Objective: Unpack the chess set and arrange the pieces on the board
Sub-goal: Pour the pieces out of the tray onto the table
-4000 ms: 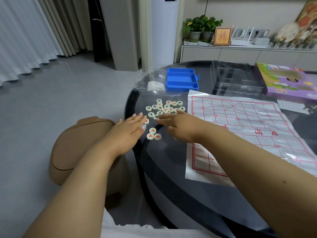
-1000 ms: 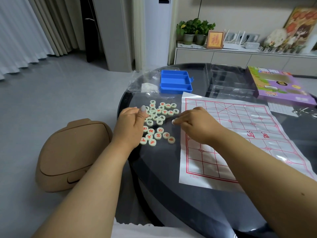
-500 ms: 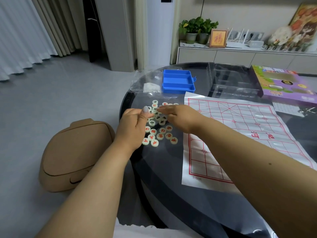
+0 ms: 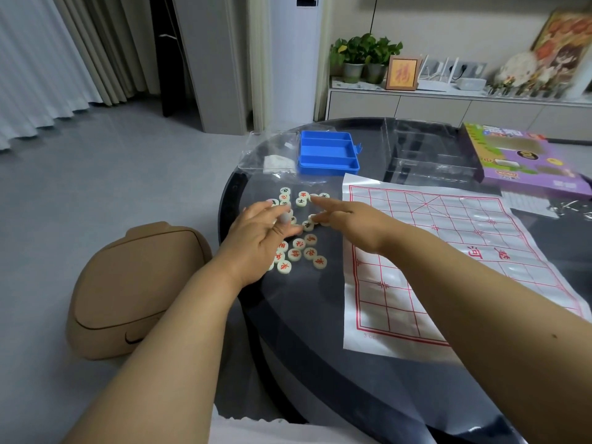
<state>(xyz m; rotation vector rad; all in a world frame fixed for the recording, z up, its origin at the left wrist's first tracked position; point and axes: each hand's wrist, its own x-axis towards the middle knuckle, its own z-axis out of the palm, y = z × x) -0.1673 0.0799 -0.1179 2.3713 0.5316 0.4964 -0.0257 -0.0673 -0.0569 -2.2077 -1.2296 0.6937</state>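
Several small round white chess pieces (image 4: 298,251) with red or black characters lie loose on the dark round table (image 4: 307,315), left of the paper board (image 4: 448,245), a white sheet with a red grid. My left hand (image 4: 259,238) rests palm down over the left part of the pile, fingers spread and touching pieces. My right hand (image 4: 349,222) reaches across from the board side, its index finger stretched out onto pieces at the far end of the pile. Neither hand has a piece lifted. The pieces nearest me show red characters.
An open blue plastic case (image 4: 328,152) sits beyond the pile, beside a clear plastic bag (image 4: 272,155). A clear tray (image 4: 429,152) and a purple game box (image 4: 525,158) lie at the far right. A tan bin (image 4: 134,290) stands on the floor left of the table.
My right hand moved from the board's edge back over the pile and stretched its index finger farther away from me. My left hand opened its fingers over the pieces. More red pieces lie grouped near me.
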